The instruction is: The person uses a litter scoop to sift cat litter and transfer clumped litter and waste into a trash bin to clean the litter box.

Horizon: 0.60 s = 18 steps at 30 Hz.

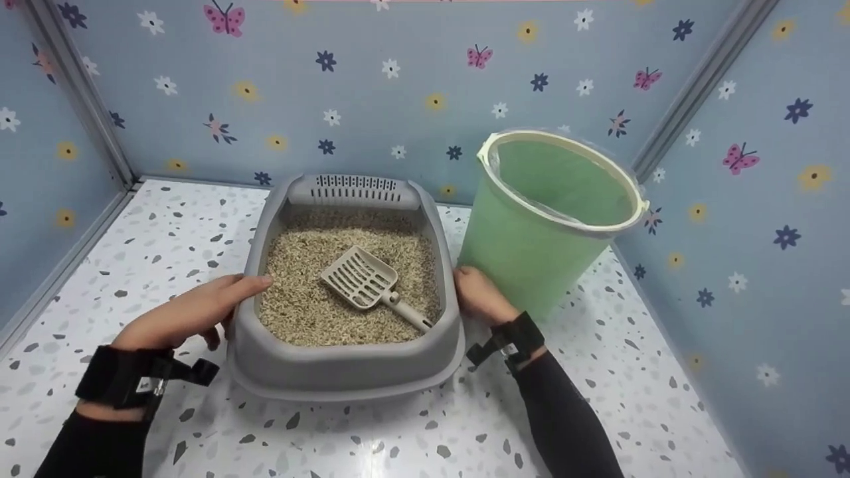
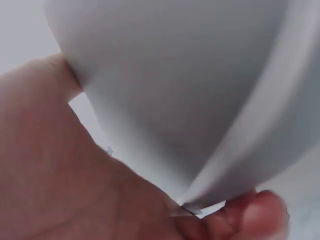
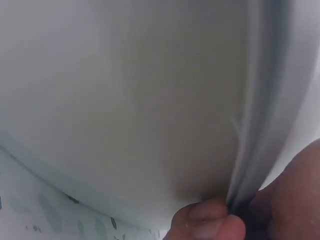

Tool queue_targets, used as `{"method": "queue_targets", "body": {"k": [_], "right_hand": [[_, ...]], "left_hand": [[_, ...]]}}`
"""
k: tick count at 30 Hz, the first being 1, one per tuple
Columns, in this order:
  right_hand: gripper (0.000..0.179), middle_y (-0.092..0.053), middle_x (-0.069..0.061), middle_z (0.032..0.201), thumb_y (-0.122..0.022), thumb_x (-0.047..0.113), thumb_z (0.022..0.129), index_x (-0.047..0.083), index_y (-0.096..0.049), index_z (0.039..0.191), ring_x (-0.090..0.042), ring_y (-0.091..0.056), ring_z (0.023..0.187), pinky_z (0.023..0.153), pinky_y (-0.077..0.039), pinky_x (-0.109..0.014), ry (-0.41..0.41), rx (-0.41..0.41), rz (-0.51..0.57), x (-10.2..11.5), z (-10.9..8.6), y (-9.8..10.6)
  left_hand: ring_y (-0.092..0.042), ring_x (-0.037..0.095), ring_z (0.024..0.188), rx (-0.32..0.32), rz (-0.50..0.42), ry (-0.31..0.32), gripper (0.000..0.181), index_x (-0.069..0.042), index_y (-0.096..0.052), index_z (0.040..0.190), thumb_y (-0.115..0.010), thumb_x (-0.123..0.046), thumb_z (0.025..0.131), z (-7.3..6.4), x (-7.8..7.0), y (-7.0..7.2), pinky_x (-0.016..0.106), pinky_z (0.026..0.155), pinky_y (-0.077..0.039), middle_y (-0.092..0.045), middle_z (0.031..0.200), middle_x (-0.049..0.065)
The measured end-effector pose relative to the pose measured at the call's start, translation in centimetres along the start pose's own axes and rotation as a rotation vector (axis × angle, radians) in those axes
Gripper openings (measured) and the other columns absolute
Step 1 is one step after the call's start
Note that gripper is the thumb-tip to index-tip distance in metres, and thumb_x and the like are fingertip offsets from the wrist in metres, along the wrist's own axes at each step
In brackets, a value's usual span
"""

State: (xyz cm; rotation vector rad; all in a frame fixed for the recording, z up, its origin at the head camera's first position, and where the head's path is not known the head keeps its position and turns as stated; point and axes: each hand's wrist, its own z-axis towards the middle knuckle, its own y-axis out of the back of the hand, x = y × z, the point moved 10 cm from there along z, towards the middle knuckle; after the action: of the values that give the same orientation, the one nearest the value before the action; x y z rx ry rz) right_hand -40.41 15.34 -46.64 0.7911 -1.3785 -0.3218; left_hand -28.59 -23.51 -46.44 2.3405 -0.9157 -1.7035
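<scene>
A grey litter box (image 1: pixel 352 372) filled with sandy litter (image 1: pixel 305 265) stands on the speckled surface. A beige slotted litter scoop (image 1: pixel 362 277) lies on the litter, its handle toward the near right. My left hand (image 1: pixel 192 312) grips the box's left side, thumb over the upper rim; in the left wrist view, curled fingers (image 2: pixel 260 215) reach its lower edge. At the right side, my right hand (image 1: pixel 483 295) holds the box between it and the green bin. Its fingers (image 3: pixel 210 220) curl at the lower lip in the right wrist view; the thumb is hidden in the head view.
The green bin (image 1: pixel 524 265), with a cream rim and a clear liner, stands close at the right of the box. Patterned panels (image 1: pixel 372 93) wall in the back and sides. White speckled surface (image 1: pixel 166 232) extends left of the box and in front.
</scene>
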Motion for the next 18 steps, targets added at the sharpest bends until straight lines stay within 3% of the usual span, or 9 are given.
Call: {"method": "queue_targets", "body": {"k": [2,9,14,18], "right_hand": [[0.041,-0.05,0.002,0.07,-0.039,0.029,0.117,0.015,-0.059,0.084,-0.011,-0.047,0.054,0.047,-0.041,-0.023,-0.1,0.011,0.153,-1.2,0.0,-0.1],[0.04,-0.049,0.004,0.066,-0.046,0.034,0.118,0.014,-0.062,0.088,-0.009,-0.042,0.051,0.044,-0.036,-0.023,-0.145,0.091,0.41,-1.7,-1.0,-1.0],[0.044,-0.043,0.004,0.061,-0.043,0.038,0.12,0.012,-0.058,0.088,-0.01,-0.036,0.049,0.042,-0.03,-0.024,-0.198,0.165,0.506,-1.6,-2.1,-2.2],[0.042,-0.045,0.002,0.061,-0.04,0.034,0.121,0.012,-0.055,0.088,-0.011,-0.04,0.05,0.043,-0.032,-0.024,-0.206,0.15,0.513,-1.3,-3.0,-2.7]], "left_hand": [[-0.061,0.027,0.084,-0.014,-0.006,-0.019,0.083,0.003,-0.04,0.158,-0.044,-0.067,0.115,0.2,-0.2,0.2,0.037,0.062,-0.056,-0.065,0.104,0.012],[-0.062,0.029,0.089,-0.027,-0.005,-0.044,0.079,0.001,-0.045,0.154,-0.046,-0.067,0.114,0.6,-0.1,0.6,0.039,0.066,-0.058,-0.064,0.109,0.013],[-0.063,0.03,0.096,-0.019,-0.014,-0.051,0.079,0.001,-0.045,0.157,-0.045,-0.066,0.115,1.2,0.6,1.7,0.044,0.07,-0.061,-0.062,0.123,0.019],[-0.069,0.031,0.095,0.008,-0.049,-0.082,0.075,0.002,-0.049,0.155,-0.04,-0.062,0.118,1.6,0.7,2.4,0.048,0.072,-0.065,-0.065,0.127,0.025]]}}
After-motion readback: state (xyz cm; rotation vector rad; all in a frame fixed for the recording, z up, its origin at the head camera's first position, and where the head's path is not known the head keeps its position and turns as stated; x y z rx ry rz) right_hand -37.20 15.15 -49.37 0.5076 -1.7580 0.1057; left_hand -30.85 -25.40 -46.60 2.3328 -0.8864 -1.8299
